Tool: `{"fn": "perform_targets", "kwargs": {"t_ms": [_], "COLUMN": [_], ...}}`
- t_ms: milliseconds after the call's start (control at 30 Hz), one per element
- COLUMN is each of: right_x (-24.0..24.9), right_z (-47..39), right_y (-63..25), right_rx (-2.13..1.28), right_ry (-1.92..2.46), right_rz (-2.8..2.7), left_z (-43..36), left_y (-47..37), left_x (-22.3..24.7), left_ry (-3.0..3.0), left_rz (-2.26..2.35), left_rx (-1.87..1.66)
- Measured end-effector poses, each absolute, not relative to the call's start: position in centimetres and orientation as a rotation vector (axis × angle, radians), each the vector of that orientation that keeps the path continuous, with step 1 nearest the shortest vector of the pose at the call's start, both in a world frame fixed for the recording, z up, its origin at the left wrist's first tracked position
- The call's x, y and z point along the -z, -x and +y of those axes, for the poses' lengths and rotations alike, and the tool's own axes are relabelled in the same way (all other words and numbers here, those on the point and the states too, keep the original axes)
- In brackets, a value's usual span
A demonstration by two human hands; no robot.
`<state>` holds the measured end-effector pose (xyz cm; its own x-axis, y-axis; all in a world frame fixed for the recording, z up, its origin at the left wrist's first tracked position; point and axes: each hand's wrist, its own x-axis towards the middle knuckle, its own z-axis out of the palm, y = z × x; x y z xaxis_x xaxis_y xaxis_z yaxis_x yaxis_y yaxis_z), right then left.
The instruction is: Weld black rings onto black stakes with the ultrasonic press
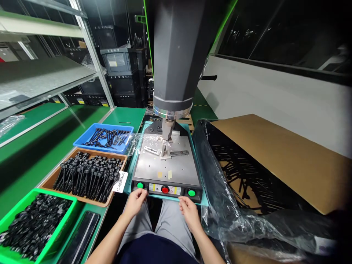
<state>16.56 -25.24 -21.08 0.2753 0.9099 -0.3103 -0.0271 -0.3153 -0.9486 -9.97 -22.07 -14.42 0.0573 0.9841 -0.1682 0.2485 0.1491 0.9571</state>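
Observation:
My left hand (pixel 135 202) is closed at the front left edge of the press base, just below a green button (pixel 140 185). Its fingers are curled, with nothing showing in them. At the front right edge, my right hand (pixel 188 210) is also closed, thumb against fingers, below the other green button (pixel 191 193). Neither button is covered by a hand. A red button (pixel 165 189) sits between them on the front panel. Behind the panel lies a metal plate (pixel 165 172) with a small fixture (pixel 165 151) bolted on. The tapered press head (pixel 167 128) points down at the fixture.
On the left stand a blue tray (pixel 79 141) of thin black rods, a brown tray (pixel 49 179) of black knobbed rods and a green bin (pixel 72 205) of small black parts. A plastic-lined carton (pixel 288 154) holding black rods is at right. Clear film (pixel 137 141) crosses the blue tray's edge.

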Motion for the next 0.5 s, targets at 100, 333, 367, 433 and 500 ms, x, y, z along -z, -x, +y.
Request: {"fn": "perform_targets", "kwargs": {"t_ms": [100, 333, 367, 433, 500], "right_x": [22.6, 26.0, 26.1, 26.2, 26.2], "right_z": [-26.5, -28.9, -29.0, -29.1, -29.1], "right_y": [-14.9, -15.2, -15.7, -16.7, -17.5], "right_rx": [-1.366, -1.402, -1.388, -1.364, -1.344], "right_ry": [1.55, 1.588, 1.595, 1.623, 1.667], "right_rz": [-0.843, -1.006, -1.018, -1.032, -1.036], "left_z": [-23.1, -23.3, -22.8, -21.3, -19.5], "left_y": [8.3, 4.9, 4.4, 3.3, 2.1], "left_x": [15.0, 14.1, 13.5, 12.3, 10.8], "left_ry": [-1.271, -1.188, -1.169, -1.124, -1.055], "left_rz": [1.348, 1.27, 1.257, 1.211, 1.164], "left_rx": [-0.878, -0.832, -0.863, -0.948, -1.04]}}
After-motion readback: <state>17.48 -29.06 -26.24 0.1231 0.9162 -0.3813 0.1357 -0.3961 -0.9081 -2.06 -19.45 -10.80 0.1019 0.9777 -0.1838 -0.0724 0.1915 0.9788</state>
